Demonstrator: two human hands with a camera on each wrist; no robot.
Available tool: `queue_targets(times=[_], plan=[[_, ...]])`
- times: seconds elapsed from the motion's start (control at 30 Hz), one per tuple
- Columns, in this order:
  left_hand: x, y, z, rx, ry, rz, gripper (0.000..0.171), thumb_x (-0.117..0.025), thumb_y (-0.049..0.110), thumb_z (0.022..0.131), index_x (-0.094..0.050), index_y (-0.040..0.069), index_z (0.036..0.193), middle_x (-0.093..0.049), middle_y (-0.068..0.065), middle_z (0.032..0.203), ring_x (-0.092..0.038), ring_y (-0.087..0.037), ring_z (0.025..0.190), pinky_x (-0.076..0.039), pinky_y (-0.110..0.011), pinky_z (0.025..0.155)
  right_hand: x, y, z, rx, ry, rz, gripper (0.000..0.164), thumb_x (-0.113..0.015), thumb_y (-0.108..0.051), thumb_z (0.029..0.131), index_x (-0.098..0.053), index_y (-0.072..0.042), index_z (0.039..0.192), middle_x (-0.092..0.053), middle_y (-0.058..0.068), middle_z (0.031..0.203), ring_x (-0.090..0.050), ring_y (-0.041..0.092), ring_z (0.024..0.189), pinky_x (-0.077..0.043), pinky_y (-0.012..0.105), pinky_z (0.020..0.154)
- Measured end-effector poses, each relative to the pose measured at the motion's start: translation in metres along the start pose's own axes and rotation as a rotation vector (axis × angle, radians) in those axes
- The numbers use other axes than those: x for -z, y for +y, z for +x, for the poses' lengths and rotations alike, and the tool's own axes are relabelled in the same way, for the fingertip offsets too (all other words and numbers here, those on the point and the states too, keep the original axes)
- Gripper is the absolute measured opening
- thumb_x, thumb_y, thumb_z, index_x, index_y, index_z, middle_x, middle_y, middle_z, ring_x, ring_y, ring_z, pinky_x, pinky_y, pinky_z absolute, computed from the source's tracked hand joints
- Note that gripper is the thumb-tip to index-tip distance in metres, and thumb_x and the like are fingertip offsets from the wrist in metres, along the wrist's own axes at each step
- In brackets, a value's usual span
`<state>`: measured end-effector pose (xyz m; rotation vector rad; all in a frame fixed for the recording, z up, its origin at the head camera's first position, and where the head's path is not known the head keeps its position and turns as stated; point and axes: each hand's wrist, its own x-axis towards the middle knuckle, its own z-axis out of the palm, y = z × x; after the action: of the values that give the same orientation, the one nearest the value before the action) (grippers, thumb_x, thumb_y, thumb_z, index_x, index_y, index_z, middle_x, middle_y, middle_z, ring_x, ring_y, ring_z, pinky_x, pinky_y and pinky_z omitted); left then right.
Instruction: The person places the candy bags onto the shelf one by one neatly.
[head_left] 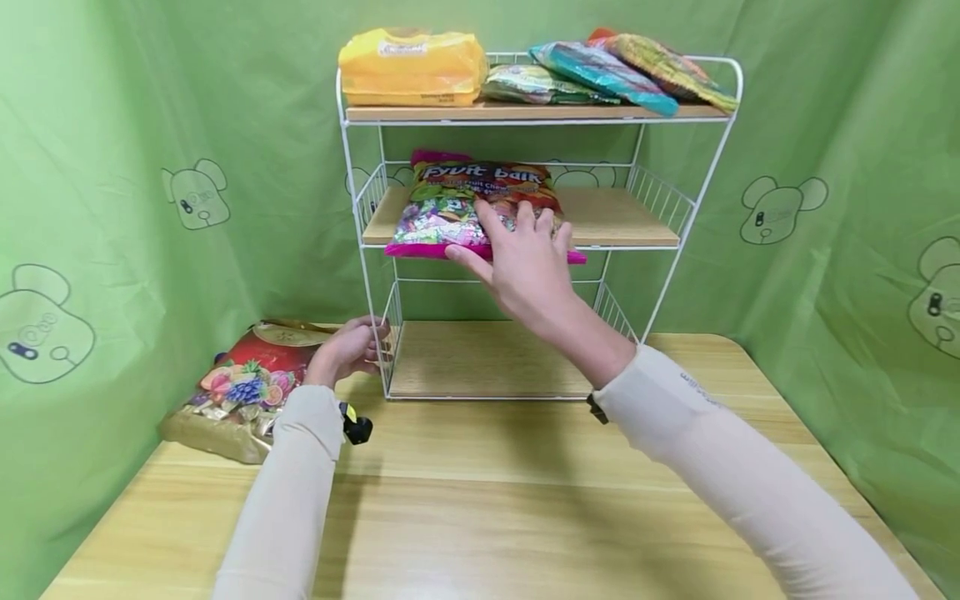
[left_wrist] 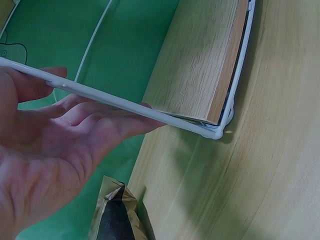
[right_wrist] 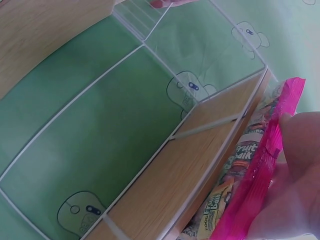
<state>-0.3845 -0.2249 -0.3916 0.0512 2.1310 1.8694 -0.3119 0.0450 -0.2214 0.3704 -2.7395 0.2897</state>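
Note:
A pink-edged bag of fruit chews (head_left: pixel 450 208) lies on the rack's middle shelf, its front edge jutting past the shelf's edge. My right hand (head_left: pixel 528 262) rests on the bag with fingers spread over its printed face and the thumb near the front seam. In the right wrist view, the bag (right_wrist: pixel 250 160) shows its pink seam beside the hand (right_wrist: pixel 295 185). At the white wire rack's (head_left: pixel 367 300) lower left side is my left hand (head_left: pixel 352 346). Its fingers (left_wrist: pixel 107 120) extend loosely behind the white post (left_wrist: pixel 115 101), apparently touching it.
The top shelf carries a yellow package (head_left: pixel 412 71), a green bag (head_left: pixel 547 86), a blue bag (head_left: pixel 603 73) and a yellowish bag (head_left: pixel 667 67). A red and gold candy bag (head_left: pixel 247 387) lies left on the wooden table (head_left: pixel 465 492). Green curtains (head_left: pixel 847 250) surround it.

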Motion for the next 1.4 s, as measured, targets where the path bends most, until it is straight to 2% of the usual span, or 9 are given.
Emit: queue_targets(times=[0.2,0.4,0.8,0.9,1.07,1.23,1.4], plan=[[-0.001,0.002,-0.003,0.004,0.0,-0.012,0.023,-0.041,0.011,0.106,-0.042,0.002,0.127,-0.04,0.002,0.071,-0.055,-0.016,0.07,-0.056,-0.037,0.07,-0.004,-0.016,0.005,0.007,-0.012,-0.015,0.083,-0.032,-0.078,0.094,-0.021,-0.032,0.162,-0.025,0.028,0.162,-0.021,0.054,0.149,-0.012,0.071,0.121],[-0.003,0.003,-0.004,-0.001,-0.001,-0.019,0.019,-0.04,0.009,0.105,-0.043,0.004,0.124,-0.039,0.003,0.07,-0.049,-0.014,0.066,-0.054,-0.035,0.067,-0.007,-0.029,0.009,0.006,-0.022,-0.032,0.082,-0.031,-0.077,0.094,-0.02,-0.033,0.162,-0.025,0.027,0.163,-0.021,0.052,0.15,-0.013,0.07,0.121],[0.0,0.002,-0.004,-0.01,-0.008,-0.019,0.016,-0.039,0.01,0.106,-0.043,0.005,0.121,-0.036,0.005,0.067,-0.05,-0.013,0.066,-0.052,-0.032,0.064,-0.009,-0.035,0.011,0.02,-0.005,-0.023,0.084,-0.033,-0.078,0.093,-0.021,-0.032,0.162,-0.027,0.028,0.162,-0.024,0.052,0.149,-0.015,0.07,0.121],[0.0,0.002,-0.004,-0.008,-0.008,-0.011,0.018,-0.039,0.01,0.106,-0.043,0.004,0.123,-0.038,0.005,0.068,-0.048,-0.012,0.065,-0.053,-0.032,0.066,-0.007,-0.032,0.01,0.041,0.012,0.025,0.086,-0.037,-0.078,0.093,-0.02,-0.03,0.162,-0.032,0.027,0.16,-0.027,0.053,0.147,-0.016,0.071,0.12],[0.0,0.002,-0.004,-0.009,-0.011,-0.004,0.02,-0.038,0.01,0.107,-0.042,0.003,0.126,-0.039,0.003,0.07,-0.044,-0.01,0.063,-0.052,-0.033,0.067,0.002,-0.024,0.01,0.065,0.029,0.173,0.087,-0.044,-0.073,0.095,-0.02,-0.024,0.163,-0.038,0.025,0.157,-0.032,0.052,0.145,-0.017,0.068,0.121],[0.0,0.001,-0.003,-0.012,-0.013,-0.008,0.023,-0.039,0.01,0.107,-0.042,0.002,0.128,-0.039,0.004,0.069,-0.041,-0.01,0.062,-0.05,-0.031,0.065,0.012,-0.014,0.008,0.081,0.041,0.271,0.081,-0.044,-0.066,0.099,-0.022,-0.02,0.162,-0.04,0.022,0.157,-0.036,0.045,0.145,-0.025,0.059,0.123],[0.0,0.001,-0.002,-0.01,-0.009,-0.007,0.026,-0.04,0.01,0.107,-0.041,0.001,0.131,-0.041,0.003,0.071,-0.043,-0.009,0.062,-0.051,-0.031,0.065,0.021,-0.002,0.003,0.086,0.068,0.323,0.074,-0.043,-0.058,0.103,-0.024,-0.017,0.162,-0.041,0.019,0.158,-0.037,0.041,0.146,-0.03,0.054,0.123]])
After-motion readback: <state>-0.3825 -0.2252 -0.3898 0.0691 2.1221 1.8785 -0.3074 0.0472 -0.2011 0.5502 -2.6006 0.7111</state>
